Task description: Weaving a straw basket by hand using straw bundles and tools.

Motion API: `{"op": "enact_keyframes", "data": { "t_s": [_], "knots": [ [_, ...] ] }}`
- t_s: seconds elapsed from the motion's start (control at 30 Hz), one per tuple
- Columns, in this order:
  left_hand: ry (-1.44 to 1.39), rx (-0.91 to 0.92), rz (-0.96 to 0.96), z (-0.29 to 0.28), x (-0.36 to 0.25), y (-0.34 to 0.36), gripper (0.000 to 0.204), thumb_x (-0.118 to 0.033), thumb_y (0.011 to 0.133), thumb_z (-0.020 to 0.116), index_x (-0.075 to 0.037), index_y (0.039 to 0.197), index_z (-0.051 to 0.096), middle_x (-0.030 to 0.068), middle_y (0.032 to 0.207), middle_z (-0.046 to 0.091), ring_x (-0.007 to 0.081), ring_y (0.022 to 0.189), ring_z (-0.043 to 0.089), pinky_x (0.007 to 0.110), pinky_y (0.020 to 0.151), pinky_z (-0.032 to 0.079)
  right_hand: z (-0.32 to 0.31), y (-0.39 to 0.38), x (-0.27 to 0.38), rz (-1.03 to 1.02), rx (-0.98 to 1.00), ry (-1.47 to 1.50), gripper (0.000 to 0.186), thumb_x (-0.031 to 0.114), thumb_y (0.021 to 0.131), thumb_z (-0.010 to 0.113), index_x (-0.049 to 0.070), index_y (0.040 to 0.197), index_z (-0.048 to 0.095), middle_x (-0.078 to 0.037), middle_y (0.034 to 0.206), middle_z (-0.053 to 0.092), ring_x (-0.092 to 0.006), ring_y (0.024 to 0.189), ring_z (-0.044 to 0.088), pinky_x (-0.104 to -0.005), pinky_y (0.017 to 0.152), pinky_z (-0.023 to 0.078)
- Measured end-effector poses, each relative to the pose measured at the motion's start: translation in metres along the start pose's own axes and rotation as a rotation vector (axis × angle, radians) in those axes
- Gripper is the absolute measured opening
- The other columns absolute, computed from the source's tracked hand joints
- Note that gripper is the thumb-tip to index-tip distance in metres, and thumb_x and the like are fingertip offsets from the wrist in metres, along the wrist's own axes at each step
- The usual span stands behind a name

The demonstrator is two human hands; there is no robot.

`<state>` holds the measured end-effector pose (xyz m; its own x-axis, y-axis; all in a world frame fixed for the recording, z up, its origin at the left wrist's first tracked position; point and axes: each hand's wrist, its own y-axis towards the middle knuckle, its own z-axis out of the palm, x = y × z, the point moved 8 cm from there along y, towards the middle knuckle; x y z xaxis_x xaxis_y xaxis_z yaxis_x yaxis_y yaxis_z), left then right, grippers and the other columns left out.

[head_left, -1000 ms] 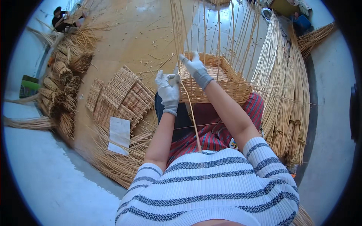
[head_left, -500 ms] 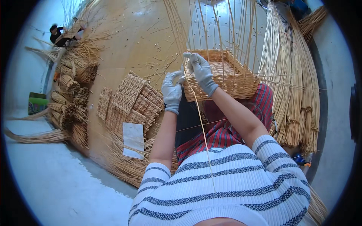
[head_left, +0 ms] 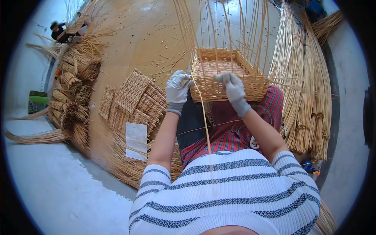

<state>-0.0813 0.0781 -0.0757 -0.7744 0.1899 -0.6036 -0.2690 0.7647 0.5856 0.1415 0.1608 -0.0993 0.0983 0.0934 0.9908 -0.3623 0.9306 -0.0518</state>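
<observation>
A shallow rectangular wicker basket (head_left: 231,89) with tall upright stakes (head_left: 215,35) rests across my lap. My left hand (head_left: 178,91), in a pale glove, pinches the near-left corner of its wall. From that corner a long wicker strand (head_left: 204,117) hangs toward my chest; whether the left fingertips also grip it is hard to see. My right hand (head_left: 235,93), gloved too and slightly blurred, is at the near wall with its fingers curled at the rim. Anything within those fingers is hidden.
Woven wicker panels (head_left: 135,94) and a white sheet (head_left: 136,141) lie on the floor at left. Bundles of wicker (head_left: 72,94) line the far left, near a seated person (head_left: 62,32). Long wicker rods (head_left: 303,86) stretch along the right, with offcuts scattered ahead.
My right hand has left the near-left corner and moved right and nearer, along the near wall. The left hand has stayed at the corner, and the hanging strand has shifted slightly left.
</observation>
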Motion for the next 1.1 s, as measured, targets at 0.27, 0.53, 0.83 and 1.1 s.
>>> {"op": "enact_keyframes", "data": {
  "t_s": [0.27, 0.53, 0.83, 1.1],
  "knots": [
    [0.246, -0.027, 0.106, 0.000, -0.036, -0.015, 0.032, -0.018, 0.080, 0.083, -0.012, 0.100, 0.058, 0.0073, 0.103, 0.061, 0.0319, 0.087, 0.062, 0.046, 0.086, 0.049, 0.000, -0.035, 0.012, -0.076, 0.044, -0.029, 0.028, 0.030, 0.108, 0.055, 0.009, 0.115, 0.072, 0.000, 0.103, 0.075, -0.0046, 0.080, 0.068, -0.0185, 0.063, 0.051],
    [0.341, 0.433, -0.132, 0.059, -0.061, -0.029, 0.088, -0.036, 0.080, 0.081, -0.035, 0.157, 0.038, 0.0206, 0.153, 0.044, 0.0393, 0.098, 0.069, 0.046, 0.080, 0.057, -0.020, 0.024, 0.037, -0.195, -0.215, -0.171, 0.020, 0.015, 0.097, 0.071, 0.007, 0.114, 0.073, -0.008, 0.113, 0.074, -0.0137, 0.075, 0.067, -0.0291, 0.061, 0.054],
    [0.480, 0.338, -0.068, 0.076, -0.072, -0.018, 0.062, -0.018, 0.091, 0.066, -0.024, 0.150, 0.048, 0.0199, 0.145, 0.050, 0.0347, 0.091, 0.071, 0.046, 0.077, 0.057, -0.081, 0.002, 0.041, -0.433, -0.251, -0.555, 0.031, 0.002, 0.104, 0.053, 0.007, 0.134, 0.055, -0.006, 0.095, 0.072, -0.0063, 0.062, 0.052, -0.0238, 0.057, 0.046],
    [0.291, 0.633, -0.219, 0.143, -0.125, -0.012, 0.076, -0.024, 0.088, 0.073, -0.030, 0.155, 0.037, 0.0201, 0.148, 0.042, 0.0381, 0.096, 0.069, 0.048, 0.083, 0.057, -0.043, 0.012, 0.118, -0.790, -0.298, -1.175, 0.029, 0.007, 0.091, 0.069, 0.015, 0.119, 0.071, -0.008, 0.096, 0.061, -0.0276, 0.085, 0.064, -0.0393, 0.077, 0.052]
  ]
}}
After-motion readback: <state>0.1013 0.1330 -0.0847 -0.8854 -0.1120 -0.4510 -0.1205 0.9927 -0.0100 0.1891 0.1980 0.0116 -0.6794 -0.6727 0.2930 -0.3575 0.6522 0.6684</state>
